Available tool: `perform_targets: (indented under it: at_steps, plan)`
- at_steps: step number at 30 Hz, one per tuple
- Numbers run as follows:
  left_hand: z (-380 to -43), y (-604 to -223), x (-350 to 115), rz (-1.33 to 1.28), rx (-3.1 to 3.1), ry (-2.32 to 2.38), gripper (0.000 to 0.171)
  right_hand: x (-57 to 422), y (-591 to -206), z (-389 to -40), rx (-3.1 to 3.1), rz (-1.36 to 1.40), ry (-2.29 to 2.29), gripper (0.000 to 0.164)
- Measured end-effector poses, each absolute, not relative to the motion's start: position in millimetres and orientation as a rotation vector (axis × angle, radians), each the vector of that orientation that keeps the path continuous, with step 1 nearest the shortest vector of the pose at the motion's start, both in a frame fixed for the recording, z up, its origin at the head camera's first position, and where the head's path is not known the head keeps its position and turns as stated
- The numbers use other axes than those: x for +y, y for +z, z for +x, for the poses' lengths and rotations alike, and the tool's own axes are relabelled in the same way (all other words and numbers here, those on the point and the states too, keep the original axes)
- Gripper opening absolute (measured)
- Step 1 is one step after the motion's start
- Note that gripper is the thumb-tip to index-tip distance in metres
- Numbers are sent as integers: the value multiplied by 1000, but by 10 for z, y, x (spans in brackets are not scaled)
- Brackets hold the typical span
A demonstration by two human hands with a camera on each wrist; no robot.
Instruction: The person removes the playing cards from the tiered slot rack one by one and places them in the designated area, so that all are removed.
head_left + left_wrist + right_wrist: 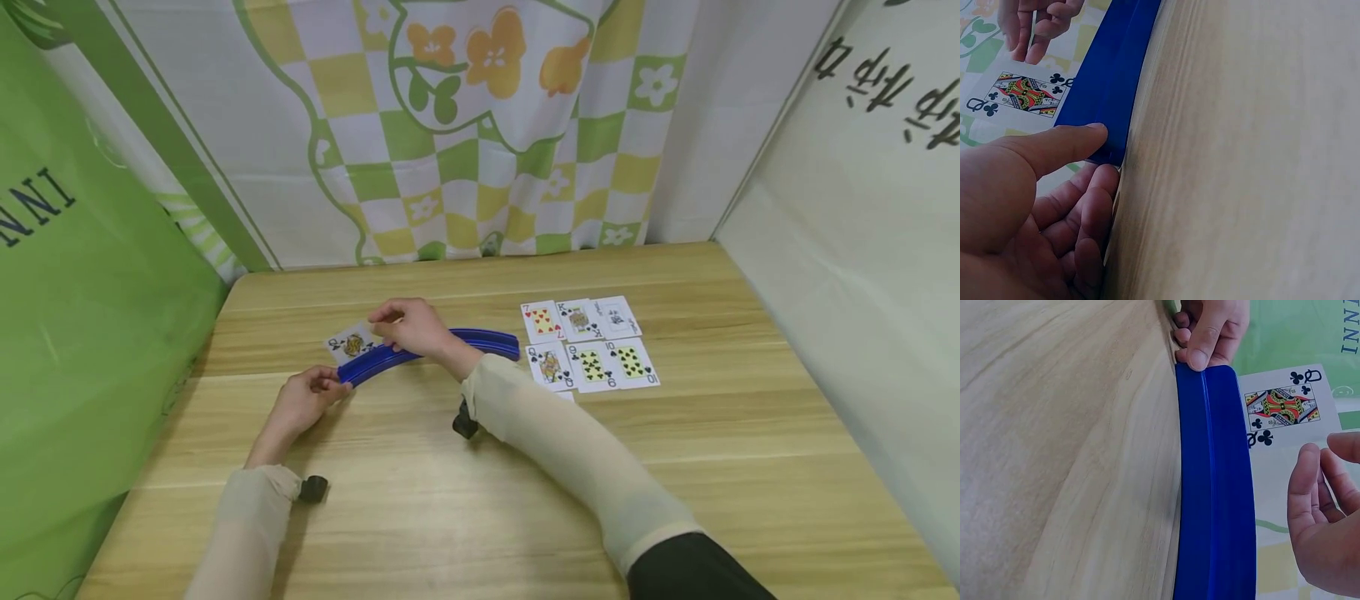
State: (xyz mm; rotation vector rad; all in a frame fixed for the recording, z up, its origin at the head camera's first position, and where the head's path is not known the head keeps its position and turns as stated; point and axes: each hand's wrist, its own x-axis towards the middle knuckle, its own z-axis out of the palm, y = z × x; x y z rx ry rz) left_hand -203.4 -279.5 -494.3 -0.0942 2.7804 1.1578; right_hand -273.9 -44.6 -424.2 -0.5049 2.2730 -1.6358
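Note:
A curved blue card holder (487, 340) lies on the table in front of me. My left hand (302, 403) pinches its left end, thumb (1079, 139) on top and fingers beneath in the left wrist view. A queen of clubs (1282, 407) stands in the holder's slot near that end, leaning back with its face toward me. My right hand (416, 325) is over the holder beside this card. In the right wrist view its thumb (1346, 446) and fingertips are right at the card's upper corner, slightly parted with nothing between them.
Right of the holder lie face-up cards in rows: a seven of hearts (542, 322), a king (578, 321), a joker (618, 317), a queen (551, 367), a nine (592, 365) and a ten of spades (632, 362). My right forearm partly covers another card (566, 397). Printed curtains (480, 192) hang behind the table.

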Motion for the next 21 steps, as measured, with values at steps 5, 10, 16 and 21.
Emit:
perform_targets:
  at_steps: [5, 10, 16, 21]
  plan:
    - [-2034, -4926, -2800, -90, 2770, 1152, 40, -488, -4229, -2742, 2271, -537, -1618, 17]
    - [-2038, -4911, -2799, -89, 2771, 1140, 41, -501, -4206, -2738, 2272, -556, -1598, 14]
    - [-2041, -4899, -2796, -87, 2767, 1143, 40, -505, -4202, -2746, 2283, -594, -1582, 12]
    - [-2036, -4902, -2802, -88, 2761, 1153, 40, -502, -4211, -2762, 2331, -608, -1555, 10]
